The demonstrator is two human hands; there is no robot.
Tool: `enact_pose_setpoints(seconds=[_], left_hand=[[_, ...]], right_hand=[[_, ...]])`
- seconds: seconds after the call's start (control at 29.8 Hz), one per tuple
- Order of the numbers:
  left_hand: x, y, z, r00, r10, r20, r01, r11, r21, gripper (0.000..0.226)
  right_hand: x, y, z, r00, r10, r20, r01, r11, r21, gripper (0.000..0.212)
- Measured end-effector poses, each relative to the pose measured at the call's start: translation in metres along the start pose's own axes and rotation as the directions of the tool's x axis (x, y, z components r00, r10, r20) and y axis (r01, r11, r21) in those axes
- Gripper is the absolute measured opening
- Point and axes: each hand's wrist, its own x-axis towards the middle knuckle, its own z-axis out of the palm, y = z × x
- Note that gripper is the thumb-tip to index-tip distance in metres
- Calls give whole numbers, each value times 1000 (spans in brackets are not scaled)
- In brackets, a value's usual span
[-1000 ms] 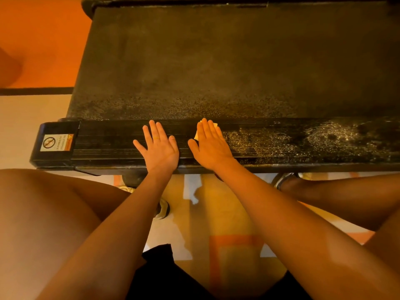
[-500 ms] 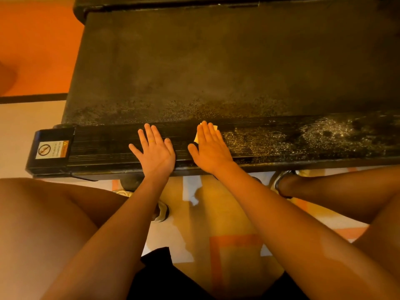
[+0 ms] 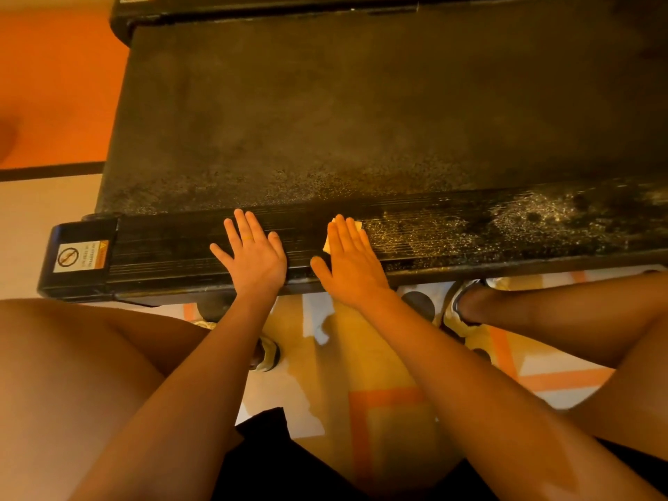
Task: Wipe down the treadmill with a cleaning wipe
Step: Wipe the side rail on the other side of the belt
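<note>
**Black treadmill rail (image 3: 506,240), cleaning wipe (image 3: 327,244) pinned under the right hand (image 3: 349,262)**

The right hand lies flat, fingers straight and close together, pressing the wipe onto the near rail. Only pale corners of it show, at the fingertips and beside the thumb. The left hand (image 3: 253,258) is flat and spread with nothing in it, and rests on the rail just beside as a brace.

To wipe well, I judge it best to spread the palm's weight evenly and run along the ridges, not across them. The speckled stretch to the right looks neediest. The belt (image 3: 361,121) beyond shows similar speckling along its near edge.

The left hand sits in the path toward the warning sticker (image 3: 81,256) on the end cap (image 3: 83,229). Knees (image 3: 72,356) and shoes (image 3: 457,316) crowd the patterned floor (image 3: 379,356) below
</note>
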Motion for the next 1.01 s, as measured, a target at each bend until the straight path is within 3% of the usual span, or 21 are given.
enact_pose_setpoints(seconds=[0.1, 0.34, 0.54, 0.77, 1.01], left_hand=[[-1, 1, 1, 1000, -4, -3, 4, 1000, 12, 63], [0, 0, -3, 1000, 9, 24, -8, 1000, -12, 62], [-2, 0, 1, 1000, 11, -2, -11, 1000, -1, 63], [0, 0, -2, 1000, 17, 24, -17, 1000, -11, 64], [-1, 0, 1, 1000, 11, 9, -11, 1000, -1, 63]], right_hand=[[-34, 6, 13, 1000, -30, 0, 30, 999, -24, 79], [11, 10, -1, 1000, 24, -3, -25, 998, -57, 79], [-42, 15, 15, 1000, 5, -14, -5, 1000, -16, 81], [24, 10, -5, 998, 69, -6, -69, 997, 33, 77], [-32, 12, 13, 998, 62, -27, -60, 997, 51, 80]])
